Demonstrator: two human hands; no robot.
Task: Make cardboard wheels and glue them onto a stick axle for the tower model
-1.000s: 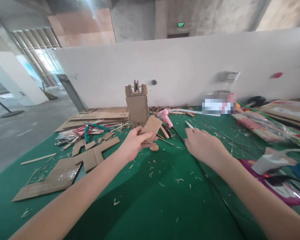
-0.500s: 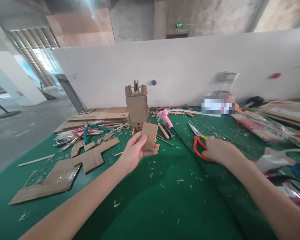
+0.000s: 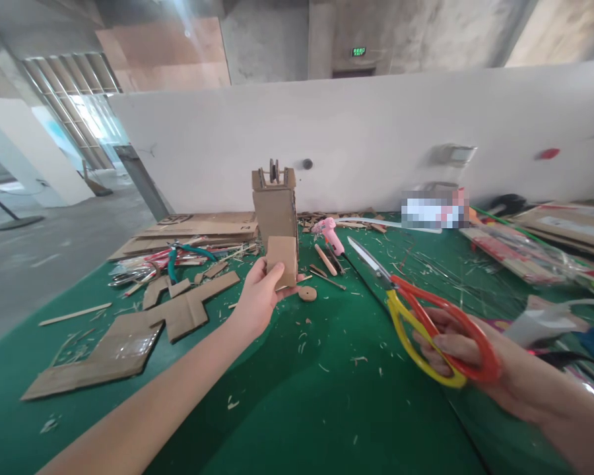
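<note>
Left hand (image 3: 257,300) pinches the cardboard piece (image 3: 282,262) upright above the bench (image 3: 327,409); right hand (image 3: 468,359) grips the scissors (image 3: 416,310), blades shut — that thin piece could slip or buckle.

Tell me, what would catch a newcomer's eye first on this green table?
Probably the big scissors with one red and one yellow handle, lifted in the right hand at the near right, blades pointing toward the table's middle. Next, the left hand holds a small cardboard piece upright before a tall cardboard tower, with a pink glue gun lying just beyond.
</note>
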